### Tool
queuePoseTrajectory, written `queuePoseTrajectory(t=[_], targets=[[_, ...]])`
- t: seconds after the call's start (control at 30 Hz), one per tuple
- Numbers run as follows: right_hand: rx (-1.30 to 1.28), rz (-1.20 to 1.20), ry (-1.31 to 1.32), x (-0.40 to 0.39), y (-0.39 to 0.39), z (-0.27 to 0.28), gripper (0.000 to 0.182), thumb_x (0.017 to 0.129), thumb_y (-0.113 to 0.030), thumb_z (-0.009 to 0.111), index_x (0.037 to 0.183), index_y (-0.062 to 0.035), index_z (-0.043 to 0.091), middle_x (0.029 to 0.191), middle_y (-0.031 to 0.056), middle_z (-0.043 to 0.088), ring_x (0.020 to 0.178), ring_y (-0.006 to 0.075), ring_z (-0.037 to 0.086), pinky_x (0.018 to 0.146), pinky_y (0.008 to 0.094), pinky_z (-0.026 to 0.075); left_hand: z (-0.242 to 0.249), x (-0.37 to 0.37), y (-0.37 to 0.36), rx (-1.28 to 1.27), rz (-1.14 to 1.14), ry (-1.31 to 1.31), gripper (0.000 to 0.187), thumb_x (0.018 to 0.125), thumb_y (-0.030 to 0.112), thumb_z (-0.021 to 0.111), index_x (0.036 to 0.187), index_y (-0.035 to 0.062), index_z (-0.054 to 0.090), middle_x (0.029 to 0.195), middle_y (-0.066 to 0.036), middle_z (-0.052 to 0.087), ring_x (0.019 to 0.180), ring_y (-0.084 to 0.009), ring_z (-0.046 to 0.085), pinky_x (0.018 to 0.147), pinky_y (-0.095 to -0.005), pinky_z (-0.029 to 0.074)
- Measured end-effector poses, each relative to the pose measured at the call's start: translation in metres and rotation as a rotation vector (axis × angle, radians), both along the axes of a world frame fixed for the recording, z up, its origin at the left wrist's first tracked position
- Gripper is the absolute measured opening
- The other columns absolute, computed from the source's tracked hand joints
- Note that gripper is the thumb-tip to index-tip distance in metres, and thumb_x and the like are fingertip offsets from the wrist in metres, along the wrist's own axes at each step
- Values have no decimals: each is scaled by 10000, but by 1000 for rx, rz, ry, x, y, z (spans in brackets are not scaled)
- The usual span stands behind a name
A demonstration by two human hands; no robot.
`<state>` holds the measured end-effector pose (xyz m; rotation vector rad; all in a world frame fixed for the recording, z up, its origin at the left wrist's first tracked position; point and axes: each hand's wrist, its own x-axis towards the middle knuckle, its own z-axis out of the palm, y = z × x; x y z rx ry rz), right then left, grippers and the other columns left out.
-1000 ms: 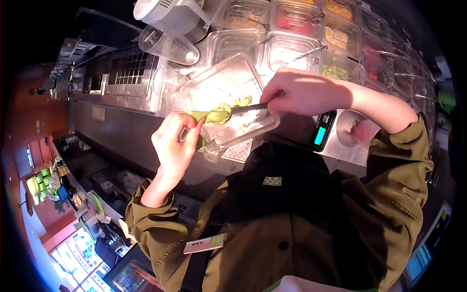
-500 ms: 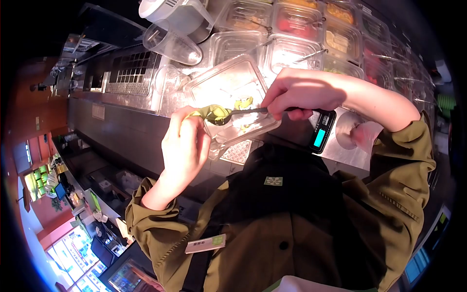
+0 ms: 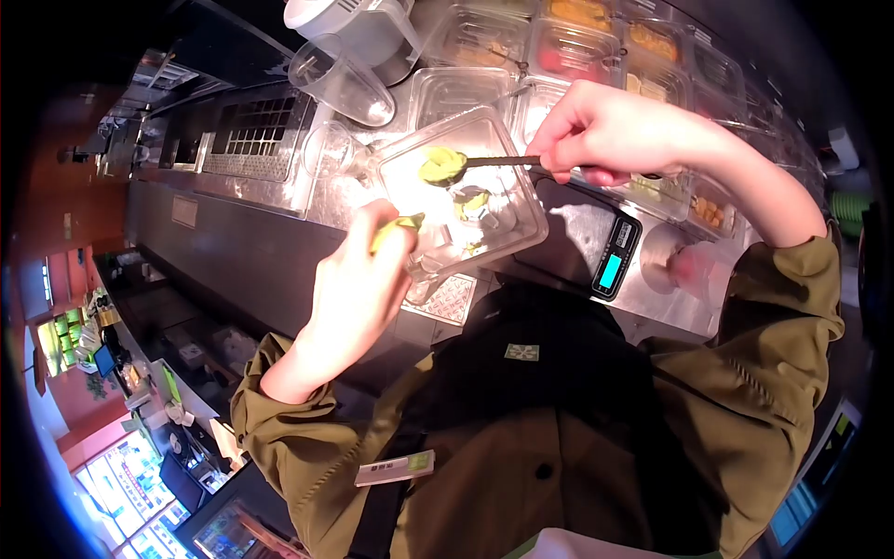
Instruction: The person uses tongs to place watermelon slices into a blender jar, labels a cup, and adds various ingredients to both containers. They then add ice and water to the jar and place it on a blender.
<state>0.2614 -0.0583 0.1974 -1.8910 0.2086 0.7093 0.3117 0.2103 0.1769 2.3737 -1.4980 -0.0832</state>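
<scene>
My right hand (image 3: 601,135) is closed round the dark handle of a spoon (image 3: 501,161). A lump of green avocado flesh (image 3: 441,166) sits on the spoon's end, over a clear plastic container (image 3: 537,224). My left hand (image 3: 358,284) is at the container's near left side, its fingers curled round a yellow-green avocado piece (image 3: 397,231). The fingers hide most of that piece. Inside the container lie some green avocado scraps (image 3: 471,203).
Right of the container, a black digital scale (image 3: 615,256) shows a lit display. Lidded clear tubs (image 3: 577,48) of coloured food fill the back right. A clear measuring jug (image 3: 343,82) lies tilted near a white appliance (image 3: 349,26). A metal drain grid (image 3: 250,130) is at left.
The spoon has come out of the avocado in my left hand and moved up and away, carrying a green lump. My right hand rose with it; my left hand shifted slightly down.
</scene>
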Motion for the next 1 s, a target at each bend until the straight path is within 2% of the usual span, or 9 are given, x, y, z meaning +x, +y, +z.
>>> queuePoseTrajectory(t=[0.1,0.2,0.27,0.3,0.37,0.53,0.67,0.7,1.0], targets=[[-306,375,-466,6,13,-12,153,755,-103,517,727,36,574,610,76,510,504,134,466,466,258,400,-11,13,22,-281,111,242,228,653,-57,540,833,51,452,897,-113,497,699,-196,558,574,-231,454],[-266,767,-760,18,37,-34,187,742,-121,514,632,29,533,611,133,515,552,201,509,515,288,438,-19,9,44,-794,412,1253,242,732,-60,504,921,60,411,931,-116,519,736,-148,548,640,-229,467],[-532,973,-650,33,65,-54,158,741,-83,486,645,25,550,601,125,543,523,207,536,474,313,453,-28,1,46,-1134,412,1606,306,761,-55,462,1015,84,362,913,-141,528,717,-151,547,742,-376,506],[-778,1134,-493,41,83,-65,153,739,-72,479,650,22,561,590,120,551,518,213,555,464,321,465,-33,-7,44,-1215,389,1693,301,767,-31,466,1024,85,360,938,-138,526,714,-159,544,787,-444,471],[-780,1072,-606,44,90,-61,156,741,-79,488,640,10,567,595,113,559,535,220,572,470,321,472,-46,-22,45,-1339,283,1889,315,768,29,478,1056,90,367,1029,-131,505,736,-182,534,881,-606,343],[-915,1123,-530,42,98,-59,122,736,-124,531,730,-42,621,678,101,612,618,226,613,533,339,489,-47,-58,34,-1336,413,2035,379,750,6,485,1091,92,347,1135,-149,427,930,-242,525,934,-550,325],[-1053,1125,-306,43,105,-57,144,746,-154,538,791,-52,629,690,88,618,689,220,621,581,336,494,-50,-62,21,-1405,477,1924,390,760,-31,469,1096,99,319,957,-122,505,818,-212,546,941,-494,336],[-1045,931,-245,60,106,-58,160,776,-174,517,802,-66,632,729,89,622,726,212,620,605,331,499,-49,-63,19,-1446,496,1916,392,761,-38,466,1096,100,316,915,-115,518,782,-202,550,940,-485,339],[-1139,1131,-95,55,104,-86,182,767,-149,493,804,-37,632,760,112,626,692,225,620,604,332,509,-58,-68,13,-1427,414,1884,426,767,-37,468,1112,127,279,872,-97,520,764,-191,543,937,-491,335]])
